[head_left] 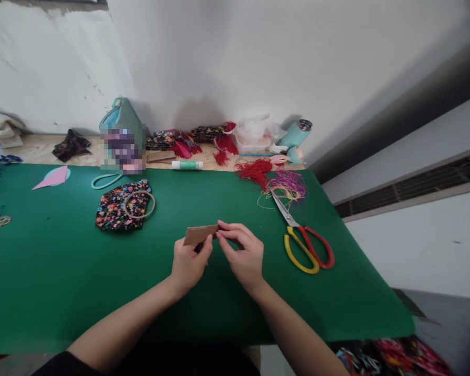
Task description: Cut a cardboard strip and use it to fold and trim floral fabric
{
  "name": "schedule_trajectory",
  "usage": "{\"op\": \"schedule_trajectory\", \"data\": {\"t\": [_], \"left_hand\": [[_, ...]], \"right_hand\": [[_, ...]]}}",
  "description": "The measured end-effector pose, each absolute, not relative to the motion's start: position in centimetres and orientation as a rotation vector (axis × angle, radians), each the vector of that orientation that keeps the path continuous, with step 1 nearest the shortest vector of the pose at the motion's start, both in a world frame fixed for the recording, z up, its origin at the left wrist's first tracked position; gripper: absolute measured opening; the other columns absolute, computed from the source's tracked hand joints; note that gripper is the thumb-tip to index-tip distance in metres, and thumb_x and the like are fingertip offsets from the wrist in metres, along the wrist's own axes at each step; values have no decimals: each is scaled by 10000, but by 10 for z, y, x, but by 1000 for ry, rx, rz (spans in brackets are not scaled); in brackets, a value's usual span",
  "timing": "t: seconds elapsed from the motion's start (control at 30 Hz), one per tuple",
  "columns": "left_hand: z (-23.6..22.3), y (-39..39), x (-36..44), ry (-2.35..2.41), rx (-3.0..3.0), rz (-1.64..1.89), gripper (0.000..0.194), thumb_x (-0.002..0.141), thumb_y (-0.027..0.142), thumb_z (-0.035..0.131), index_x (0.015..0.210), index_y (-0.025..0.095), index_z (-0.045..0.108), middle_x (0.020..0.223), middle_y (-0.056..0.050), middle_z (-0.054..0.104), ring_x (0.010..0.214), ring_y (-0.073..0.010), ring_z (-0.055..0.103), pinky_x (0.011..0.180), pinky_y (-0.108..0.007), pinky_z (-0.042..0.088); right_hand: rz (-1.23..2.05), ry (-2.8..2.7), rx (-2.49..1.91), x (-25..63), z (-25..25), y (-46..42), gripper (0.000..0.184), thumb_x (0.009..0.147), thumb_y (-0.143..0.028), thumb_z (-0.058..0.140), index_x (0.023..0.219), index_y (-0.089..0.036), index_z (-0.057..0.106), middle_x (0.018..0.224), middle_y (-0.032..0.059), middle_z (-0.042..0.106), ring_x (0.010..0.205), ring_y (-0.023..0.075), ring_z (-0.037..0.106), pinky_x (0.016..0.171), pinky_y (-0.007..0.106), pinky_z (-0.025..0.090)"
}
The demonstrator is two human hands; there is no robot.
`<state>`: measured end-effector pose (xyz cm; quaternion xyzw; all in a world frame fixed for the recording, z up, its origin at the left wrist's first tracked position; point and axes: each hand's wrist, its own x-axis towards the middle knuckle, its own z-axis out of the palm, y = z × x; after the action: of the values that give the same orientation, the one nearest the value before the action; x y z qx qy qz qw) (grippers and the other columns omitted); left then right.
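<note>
Holding brown cardboard (199,235) up between both hands above the green table (219,318).
Left hand (190,263) clamps its near edge; right hand's (245,253) fingertips pinch the right end, scissors (295,224) lying farther right.

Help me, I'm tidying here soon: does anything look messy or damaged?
Two things: the purple threads at the right of the green table lie tangled, loose yellow strands trailing near the scissors; and the wall at far left looks patchy, with dark marks.
</note>
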<state>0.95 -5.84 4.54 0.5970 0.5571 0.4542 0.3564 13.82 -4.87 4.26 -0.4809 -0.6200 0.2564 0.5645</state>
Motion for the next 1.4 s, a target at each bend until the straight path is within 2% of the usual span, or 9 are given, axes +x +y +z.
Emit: {"op": "schedule_trajectory", "data": {"t": [0.13,0.33,0.63,0.77,0.9,1.0,1.17,1.4], "left_hand": [[46,-59,9,1437,1545,1153,271,852,308,501,707,140,657,463,16,556,357,-68,464,394,-165,373],[48,-59,9,1439,1478,1098,312,864,344,484,717,136,665,476,2,574,355,-77,476,387,-174,380],[48,-59,8,1440,1542,1076,331,858,334,488,644,132,641,483,-11,581,364,-75,466,402,-177,367],[51,-60,10,1450,1483,1060,372,850,350,493,584,130,630,431,4,531,354,-77,449,389,-181,347],[57,-57,10,1465,1375,1036,405,847,386,492,575,129,647,358,30,460,326,-82,444,371,-178,332],[59,-56,9,1471,1344,1035,415,840,402,499,566,128,650,361,24,473,326,-82,450,367,-176,332],[56,-59,10,1457,1391,1052,386,851,399,487,666,132,696,392,15,518,339,-85,459,385,-181,347],[52,-60,10,1483,1465,1045,456,857,376,474,477,148,580,382,8,503,342,-79,453,400,-184,341]], "right_hand": [[554,-1482,-1127,139,45,-48,77,770,-131,630,780,-186,682,915,77,710,831,184,683,736,333,587],[380,-1587,-1109,140,49,-49,96,770,-106,627,800,-182,677,915,87,713,827,181,684,743,337,582],[114,-1754,-1073,142,43,-49,132,764,-57,613,829,-168,642,889,104,719,800,170,692,702,287,589],[172,-1681,-1099,143,45,-47,118,775,-74,611,813,-183,637,843,74,723,764,160,689,685,290,585],[304,-1657,-1104,142,49,-48,113,810,-117,590,855,-200,651,943,68,719,855,177,684,770,334,578],[324,-1711,-1083,141,49,-49,128,823,-119,573,880,-199,655,1003,79,702,901,180,671,791,336,572],[288,-1764,-1086,142,46,-48,157,846,-106,521,911,-191,636,1005,89,681,911,174,653,785,322,564],[-53,-1907,-1168,139,41,-45,130,853,-105,486,896,-179,584,925,97,654,834,169,641,701,268,546]]}}
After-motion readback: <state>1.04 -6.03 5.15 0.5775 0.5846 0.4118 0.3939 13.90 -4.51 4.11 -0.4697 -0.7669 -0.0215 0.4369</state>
